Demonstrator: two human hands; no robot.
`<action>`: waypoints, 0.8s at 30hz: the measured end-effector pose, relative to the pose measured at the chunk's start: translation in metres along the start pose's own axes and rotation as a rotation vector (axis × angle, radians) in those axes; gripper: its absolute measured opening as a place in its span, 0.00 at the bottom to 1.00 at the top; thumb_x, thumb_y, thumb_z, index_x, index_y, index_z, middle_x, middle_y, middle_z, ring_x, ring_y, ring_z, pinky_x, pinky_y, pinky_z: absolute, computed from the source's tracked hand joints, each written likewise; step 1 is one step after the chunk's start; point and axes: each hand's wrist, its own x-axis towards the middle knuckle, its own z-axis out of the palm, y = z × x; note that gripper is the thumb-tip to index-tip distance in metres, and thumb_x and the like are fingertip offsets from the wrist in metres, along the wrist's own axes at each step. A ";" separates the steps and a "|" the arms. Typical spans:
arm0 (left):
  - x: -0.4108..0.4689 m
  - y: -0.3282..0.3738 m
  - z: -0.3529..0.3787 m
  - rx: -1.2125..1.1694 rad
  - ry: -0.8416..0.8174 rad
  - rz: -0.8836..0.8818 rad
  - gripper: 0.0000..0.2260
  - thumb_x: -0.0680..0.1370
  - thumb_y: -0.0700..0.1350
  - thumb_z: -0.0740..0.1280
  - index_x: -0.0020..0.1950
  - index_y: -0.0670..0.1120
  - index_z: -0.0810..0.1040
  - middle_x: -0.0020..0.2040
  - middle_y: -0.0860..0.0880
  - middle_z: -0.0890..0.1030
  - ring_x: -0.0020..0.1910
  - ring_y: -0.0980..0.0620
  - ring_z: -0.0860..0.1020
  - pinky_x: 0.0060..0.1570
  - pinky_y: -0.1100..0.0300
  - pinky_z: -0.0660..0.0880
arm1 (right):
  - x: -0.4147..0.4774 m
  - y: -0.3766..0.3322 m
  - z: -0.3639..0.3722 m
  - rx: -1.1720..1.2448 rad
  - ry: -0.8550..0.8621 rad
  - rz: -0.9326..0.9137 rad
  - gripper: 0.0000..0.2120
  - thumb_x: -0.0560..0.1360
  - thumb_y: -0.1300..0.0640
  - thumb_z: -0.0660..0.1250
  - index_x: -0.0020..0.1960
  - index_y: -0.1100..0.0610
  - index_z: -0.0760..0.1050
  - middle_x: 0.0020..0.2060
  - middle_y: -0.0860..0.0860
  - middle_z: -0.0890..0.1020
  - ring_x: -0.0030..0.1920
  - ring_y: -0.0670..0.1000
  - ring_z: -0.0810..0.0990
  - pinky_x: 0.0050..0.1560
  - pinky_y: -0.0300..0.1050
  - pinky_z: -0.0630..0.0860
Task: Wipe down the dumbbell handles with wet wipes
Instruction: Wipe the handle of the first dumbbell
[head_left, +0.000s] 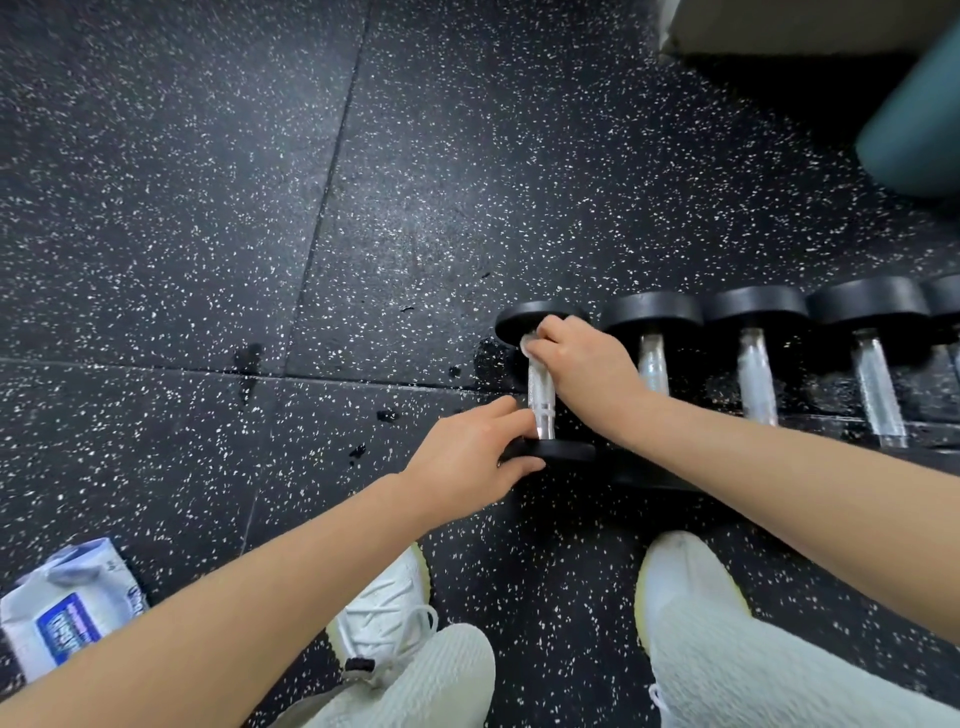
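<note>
Right hand (582, 364) clamps wipe (525, 345) on handle (540, 395) – left hand (467, 457) grips near plate (563, 451); open floor (208, 208) leftward.

Black floor (208, 208) speckled white, black dumbbell heads (652, 309), chrome handles (756, 376), white shoes (387, 608), white-and-blue wipes pack (62, 613).

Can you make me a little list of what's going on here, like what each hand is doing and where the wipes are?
place: speckled black rubber floor
right hand: pressing a wet wipe on the far end of the dumbbell handle
left hand: steadying the near end of the leftmost dumbbell
other dumbbells: in a row to the right, untouched
wipes pack: on the floor at lower left, apart from the dumbbells
shoes: white, below the dumbbells
</note>
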 end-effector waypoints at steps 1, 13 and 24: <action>-0.002 0.000 0.001 -0.016 0.010 0.000 0.10 0.80 0.58 0.69 0.56 0.57 0.73 0.50 0.57 0.73 0.46 0.55 0.75 0.44 0.52 0.76 | -0.007 -0.002 0.000 0.025 0.003 -0.011 0.10 0.71 0.65 0.72 0.50 0.54 0.80 0.44 0.49 0.76 0.40 0.53 0.73 0.26 0.49 0.72; -0.001 -0.003 -0.006 -0.032 -0.015 -0.087 0.19 0.78 0.69 0.65 0.49 0.53 0.75 0.46 0.56 0.76 0.39 0.56 0.75 0.43 0.56 0.73 | 0.010 -0.007 -0.003 0.050 0.001 0.024 0.07 0.73 0.62 0.72 0.49 0.53 0.81 0.43 0.49 0.76 0.41 0.54 0.74 0.29 0.48 0.73; 0.001 -0.006 -0.007 0.004 -0.050 -0.059 0.12 0.81 0.63 0.64 0.53 0.56 0.75 0.46 0.56 0.74 0.42 0.49 0.77 0.40 0.54 0.69 | 0.013 -0.016 -0.004 0.125 -0.002 0.024 0.05 0.76 0.60 0.67 0.50 0.55 0.81 0.45 0.51 0.78 0.44 0.54 0.75 0.33 0.50 0.74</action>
